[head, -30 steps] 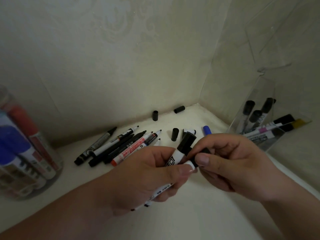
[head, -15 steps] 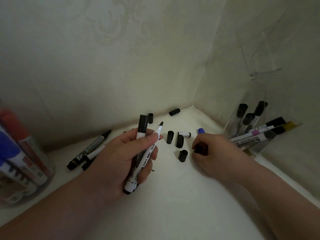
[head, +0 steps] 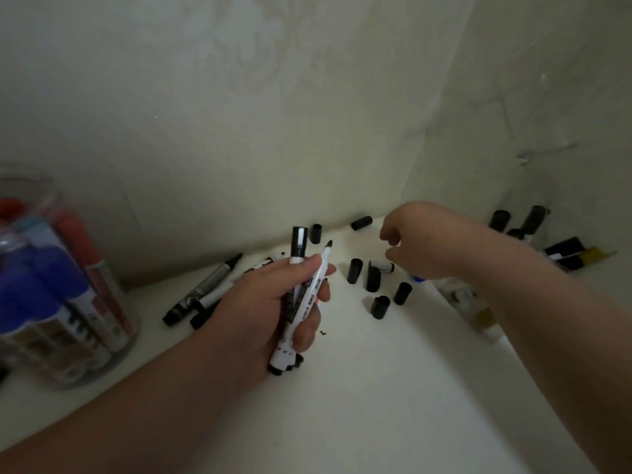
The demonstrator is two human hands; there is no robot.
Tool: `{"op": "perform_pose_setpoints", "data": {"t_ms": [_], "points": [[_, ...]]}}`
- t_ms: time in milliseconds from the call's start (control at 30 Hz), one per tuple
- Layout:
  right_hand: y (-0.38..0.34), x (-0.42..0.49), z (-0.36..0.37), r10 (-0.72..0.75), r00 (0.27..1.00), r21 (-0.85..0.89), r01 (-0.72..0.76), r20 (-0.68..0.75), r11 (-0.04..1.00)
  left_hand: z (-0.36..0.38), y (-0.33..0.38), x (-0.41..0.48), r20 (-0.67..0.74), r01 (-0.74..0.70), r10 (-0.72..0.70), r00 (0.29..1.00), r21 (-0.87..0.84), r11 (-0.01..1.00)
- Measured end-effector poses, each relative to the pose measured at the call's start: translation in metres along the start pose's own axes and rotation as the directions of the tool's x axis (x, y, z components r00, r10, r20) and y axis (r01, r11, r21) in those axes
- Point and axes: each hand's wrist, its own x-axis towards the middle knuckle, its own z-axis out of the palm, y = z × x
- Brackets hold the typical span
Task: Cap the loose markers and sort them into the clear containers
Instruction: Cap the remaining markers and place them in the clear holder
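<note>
My left hand grips two white markers upright: one with a black cap on, one uncapped with its black tip bare. My right hand hovers above the loose caps, fingers loosely curled, with nothing seen in it. Several black caps lie below it, plus a white-and-black cap and a blue cap partly hidden by the hand. More loose markers lie behind my left hand. A clear container at the right holds several markers.
A round clear jar with blue and red markers stands at the left edge. Two more black caps sit by the back wall. Walls close the shelf at the back and right.
My hands have separated. My left hand now holds both markers upright, and my right hand went down to the caps, left a black cap there and has lifted toward the corner.
</note>
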Motion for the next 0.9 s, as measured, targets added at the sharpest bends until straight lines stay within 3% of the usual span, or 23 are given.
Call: {"op": "perform_pose_setpoints", "data": {"t_ms": [100, 200, 300, 400, 467, 500, 567, 633, 733, 900], "points": [[-0.002, 0.024, 0.007, -0.023, 0.988, -0.154, 0.046, 0.149, 0.987, -0.004, 0.0, 0.0, -0.004, 0.016, -0.016, 1.0, -0.063, 0.998], [-0.004, 0.029, 0.014, -0.039, 0.985, -0.136, 0.062, 0.166, 0.989, -0.005, 0.001, 0.001, -0.055, 0.027, -0.035, 0.998, -0.127, 0.991], [-0.002, 0.025, 0.015, -0.044, 0.992, -0.048, 0.05, 0.117, 0.998, -0.004, 0.002, 0.0, -0.065, 0.011, -0.017, 0.998, -0.094, 0.995], [0.001, 0.011, 0.005, -0.042, 0.993, 0.148, 0.057, -0.107, 0.987, -0.003, 0.003, -0.002, -0.07, -0.001, -0.001, 0.998, -0.031, 1.0], [0.002, -0.005, -0.002, -0.069, 0.97, 0.429, 0.167, -0.234, 0.887, -0.002, 0.003, -0.003, -0.078, -0.017, 0.016, 0.997, -0.014, 1.0], [0.001, -0.014, -0.005, -0.102, 0.966, 0.603, 0.23, -0.239, 0.764, -0.001, 0.004, -0.004, -0.075, -0.033, 0.033, 0.997, -0.007, 0.999], [-0.003, -0.029, -0.005, -0.22, 0.955, 0.865, 0.278, -0.201, 0.417, 0.0, 0.004, -0.007, -0.054, -0.072, 0.073, 0.996, 0.025, 0.997], [-0.002, -0.033, -0.001, -0.33, 0.926, 0.958, 0.244, -0.184, 0.149, 0.001, 0.004, -0.009, -0.043, -0.094, 0.097, 0.994, 0.072, 0.993], [0.0, -0.031, 0.006, -0.424, 0.896, 0.976, 0.195, -0.136, 0.099, 0.003, 0.004, -0.01, -0.047, -0.104, 0.112, 0.993, 0.146, 0.984], [0.0, -0.033, 0.007, -0.513, 0.855, 0.96, 0.205, -0.08, 0.193, 0.004, 0.004, -0.01, -0.042, -0.117, 0.127, 0.991, 0.202, 0.972]]}}
